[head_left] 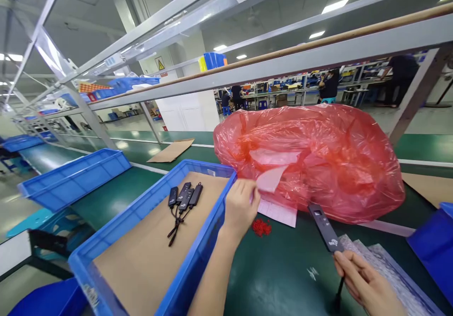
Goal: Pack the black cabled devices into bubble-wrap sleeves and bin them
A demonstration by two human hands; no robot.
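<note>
My right hand (368, 278) grips a dark grey USB hub (323, 226) by its cable end, its short black cable hanging down under my fingers. My left hand (240, 207) is closed beside the right wall of the blue bin (208, 250). From its fingertips a thin pale sheet (272, 179) sticks out in front of a big red plastic bag (311, 160). Several similar dark hubs (184, 198) with cables lie together on the bin's cardboard lining (155, 254). A small heap of red bits (261, 227) rests on the green table near my left wrist.
A printed paper (279, 212) lies partly under the red bag. Bubble-wrap bags (389, 269) and another blue bin (432, 250) are at the right. An additional blue bin (76, 176) and flat cardboard (171, 150) stand left. A metal shelf rail (262, 65) crosses above the table.
</note>
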